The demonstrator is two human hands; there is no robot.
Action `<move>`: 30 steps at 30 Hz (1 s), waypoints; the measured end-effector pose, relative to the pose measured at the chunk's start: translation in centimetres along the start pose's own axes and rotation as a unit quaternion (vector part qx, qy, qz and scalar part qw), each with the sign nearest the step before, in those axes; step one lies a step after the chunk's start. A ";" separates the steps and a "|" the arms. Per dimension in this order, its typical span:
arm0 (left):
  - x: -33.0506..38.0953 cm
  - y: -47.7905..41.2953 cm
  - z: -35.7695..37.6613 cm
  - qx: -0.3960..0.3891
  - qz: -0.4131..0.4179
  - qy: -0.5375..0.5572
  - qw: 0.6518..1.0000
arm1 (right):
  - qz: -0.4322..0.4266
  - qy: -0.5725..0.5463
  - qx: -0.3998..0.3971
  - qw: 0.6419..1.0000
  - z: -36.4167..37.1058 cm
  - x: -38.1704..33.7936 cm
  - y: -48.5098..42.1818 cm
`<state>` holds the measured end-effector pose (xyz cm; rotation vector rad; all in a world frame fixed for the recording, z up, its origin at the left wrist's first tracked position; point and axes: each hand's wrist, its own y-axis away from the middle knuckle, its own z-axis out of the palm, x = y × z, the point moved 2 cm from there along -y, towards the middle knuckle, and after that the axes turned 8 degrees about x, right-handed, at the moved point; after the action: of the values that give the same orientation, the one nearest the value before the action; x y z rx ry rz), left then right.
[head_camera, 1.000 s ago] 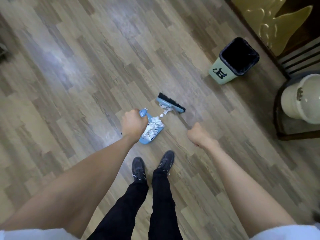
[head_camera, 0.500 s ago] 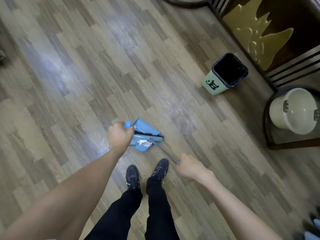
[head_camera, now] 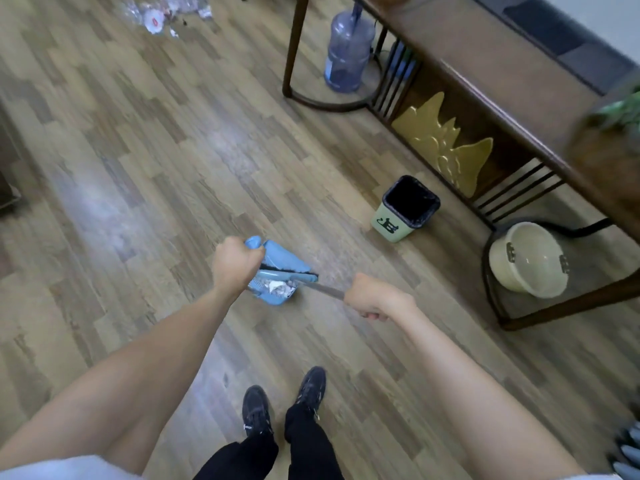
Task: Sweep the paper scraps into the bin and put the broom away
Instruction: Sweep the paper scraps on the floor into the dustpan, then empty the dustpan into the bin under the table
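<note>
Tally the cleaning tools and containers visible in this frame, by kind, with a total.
Dustpan: 1, in the left hand, holding paper scraps
Broom: 1, in the right hand
Bin: 1
Water jug: 1
Basin: 1
Total: 5

Wood-plank floor point(head_camera: 145, 161) carries bin point(head_camera: 393, 225), water jug point(head_camera: 348, 53) and litter point(head_camera: 162, 12).
</note>
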<state>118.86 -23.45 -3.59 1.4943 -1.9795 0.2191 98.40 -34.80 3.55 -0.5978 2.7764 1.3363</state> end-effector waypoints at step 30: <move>30.2 3.6 -1.3 -0.361 0.147 0.283 0.876 | 0.080 -0.178 0.084 0.977 -20.8 14.5 8.9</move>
<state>111.57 -45.85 15.76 0.5555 -1.5291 0.0210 85.28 -50.34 21.15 -0.1135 2.6441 1.0843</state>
